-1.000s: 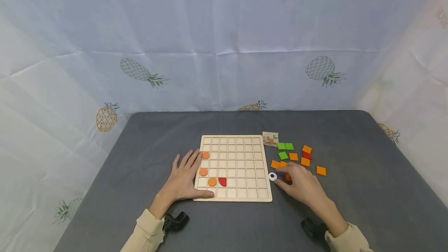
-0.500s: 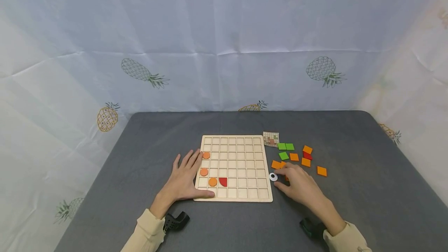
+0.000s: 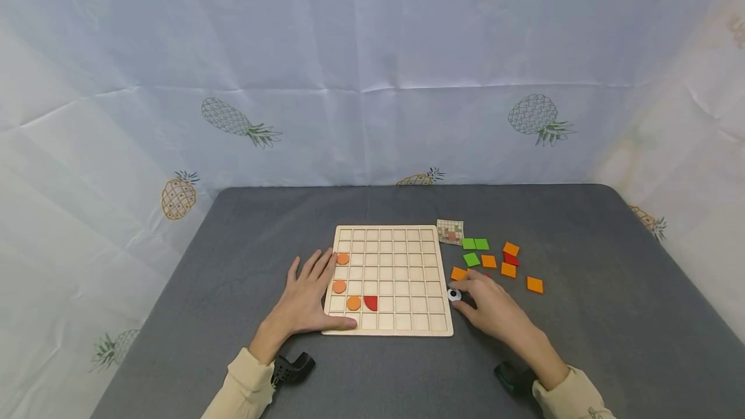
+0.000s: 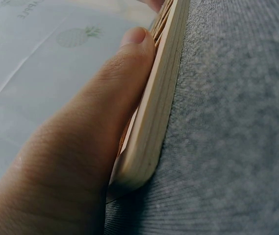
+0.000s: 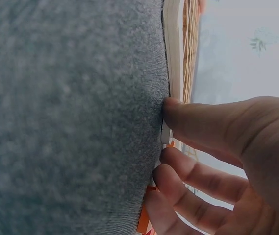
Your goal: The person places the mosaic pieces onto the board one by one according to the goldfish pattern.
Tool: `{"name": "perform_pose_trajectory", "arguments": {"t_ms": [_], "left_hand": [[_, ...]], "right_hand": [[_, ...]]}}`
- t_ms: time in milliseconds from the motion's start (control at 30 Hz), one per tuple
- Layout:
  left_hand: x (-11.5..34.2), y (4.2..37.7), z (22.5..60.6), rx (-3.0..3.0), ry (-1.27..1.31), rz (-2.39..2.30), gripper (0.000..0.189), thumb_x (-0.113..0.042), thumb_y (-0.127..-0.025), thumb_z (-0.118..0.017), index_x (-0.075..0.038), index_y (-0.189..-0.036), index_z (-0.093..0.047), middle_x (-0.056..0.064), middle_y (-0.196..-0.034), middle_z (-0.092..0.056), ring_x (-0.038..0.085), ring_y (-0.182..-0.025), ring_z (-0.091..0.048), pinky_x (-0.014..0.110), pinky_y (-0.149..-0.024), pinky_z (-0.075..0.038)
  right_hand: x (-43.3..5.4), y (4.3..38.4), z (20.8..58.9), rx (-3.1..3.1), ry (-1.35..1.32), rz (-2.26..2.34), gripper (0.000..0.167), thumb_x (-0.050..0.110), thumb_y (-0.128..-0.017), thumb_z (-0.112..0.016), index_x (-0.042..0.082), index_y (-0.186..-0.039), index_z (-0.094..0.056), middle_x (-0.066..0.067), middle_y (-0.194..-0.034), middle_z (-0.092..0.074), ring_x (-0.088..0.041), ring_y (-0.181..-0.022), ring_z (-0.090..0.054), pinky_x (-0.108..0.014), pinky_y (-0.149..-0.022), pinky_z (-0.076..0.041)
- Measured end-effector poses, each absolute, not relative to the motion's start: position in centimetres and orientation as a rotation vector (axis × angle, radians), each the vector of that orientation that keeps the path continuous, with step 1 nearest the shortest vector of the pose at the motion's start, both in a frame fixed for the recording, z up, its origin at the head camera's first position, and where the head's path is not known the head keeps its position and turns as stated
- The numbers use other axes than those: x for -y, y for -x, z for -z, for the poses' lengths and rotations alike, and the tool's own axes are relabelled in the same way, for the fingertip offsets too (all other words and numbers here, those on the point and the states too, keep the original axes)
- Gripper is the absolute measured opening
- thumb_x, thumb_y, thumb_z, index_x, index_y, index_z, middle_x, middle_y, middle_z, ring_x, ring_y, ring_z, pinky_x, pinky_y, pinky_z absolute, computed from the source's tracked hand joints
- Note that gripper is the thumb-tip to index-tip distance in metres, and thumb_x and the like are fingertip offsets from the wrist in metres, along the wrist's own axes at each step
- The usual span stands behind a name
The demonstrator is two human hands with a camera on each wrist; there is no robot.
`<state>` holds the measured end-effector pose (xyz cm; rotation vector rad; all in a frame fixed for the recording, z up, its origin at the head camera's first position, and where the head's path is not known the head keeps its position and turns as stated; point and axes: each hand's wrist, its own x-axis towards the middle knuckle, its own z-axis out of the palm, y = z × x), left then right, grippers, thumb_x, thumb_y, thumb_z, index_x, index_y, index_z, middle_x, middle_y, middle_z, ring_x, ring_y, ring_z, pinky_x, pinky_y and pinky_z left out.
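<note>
My left hand (image 3: 305, 299) rests spread along the left side of the wooden grid board (image 3: 401, 277), thumb across its near left corner. In the left wrist view, the thumb (image 4: 110, 93) lies along the board's edge. Just off the board's right side, my right hand (image 3: 495, 306) has thumb and forefinger at opposite sides of a small white disc (image 3: 449, 298) with a dark centre. In the right wrist view, the thumb (image 5: 198, 120) covers part of the white edge. On the board lie orange round pieces (image 3: 353, 303) and one red quarter-round piece (image 3: 370, 303).
To the right lie several orange square tiles (image 3: 535, 285), green tiles (image 3: 471, 259) and a red piece (image 3: 511, 259); the right hand hides some. A small pattern card (image 3: 450, 231) lies by the board's far right corner. Behind the grey table (image 3: 279, 212) hangs a pineapple-print cloth (image 3: 372, 134).
My right hand has shifted slightly left, its thumb and forefinger closing in on the white disc. The left hand and the board have stayed put.
</note>
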<state>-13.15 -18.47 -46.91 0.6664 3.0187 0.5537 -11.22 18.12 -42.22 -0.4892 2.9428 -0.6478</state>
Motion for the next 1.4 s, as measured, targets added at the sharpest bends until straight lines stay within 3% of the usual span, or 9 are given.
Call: {"name": "perform_pose_trajectory", "arguments": {"t_ms": [300, 667, 933, 1400], "left_hand": [[18.45, 13.18, 47.00, -3.031, -0.673, -0.557, 0.145, -0.108, -0.061, -0.034, -0.007, -0.164, -0.022, 0.016, -0.171, -0.024, 0.042, -0.157, -0.022, 0.074, -0.120, -0.010], [18.39, 13.21, 46.95, -3.021, -0.663, -0.554, 0.143, -0.106, -0.062, -0.040, -0.008, -0.164, -0.021, 0.015, -0.171, -0.023, 0.041, -0.157, -0.021, 0.074, -0.120, -0.010], [18.46, 13.20, 46.96, -3.017, -0.669, -0.560, 0.143, -0.106, -0.063, -0.039, -0.007, -0.164, -0.022, 0.016, -0.171, -0.024, 0.042, -0.157, -0.021, 0.075, -0.119, -0.009], [18.43, 13.15, 46.79, -3.023, -0.669, -0.552, 0.144, -0.107, -0.062, -0.039, -0.006, -0.164, -0.022, 0.016, -0.170, -0.024, 0.043, -0.157, -0.021, 0.074, -0.120, -0.010]], "right_hand": [[-18.15, 11.29, 42.33, -2.944, 0.523, 0.673, 0.033, 0.007, -0.085, -0.082, 0.000, -0.117, -0.077, 0.000, -0.081, -0.055, -0.011, -0.070, -0.041, -0.021, -0.059, -0.032], [-18.16, 11.17, 42.28, -2.958, 0.498, 0.695, 0.030, 0.006, -0.084, -0.082, 0.001, -0.114, -0.077, 0.001, -0.080, -0.054, -0.012, -0.070, -0.043, -0.021, -0.059, -0.034], [-18.16, 11.48, 42.14, -2.968, 0.475, 0.680, 0.028, 0.010, -0.085, -0.082, 0.004, -0.112, -0.078, -0.001, -0.088, -0.070, -0.009, -0.073, -0.051, -0.027, -0.064, -0.046], [-17.99, 11.76, 41.54, -2.955, 0.446, 0.747, 0.028, 0.009, -0.087, -0.079, 0.001, -0.114, -0.077, 0.002, -0.074, -0.056, -0.011, -0.067, -0.045, -0.022, -0.057, -0.034]]}}
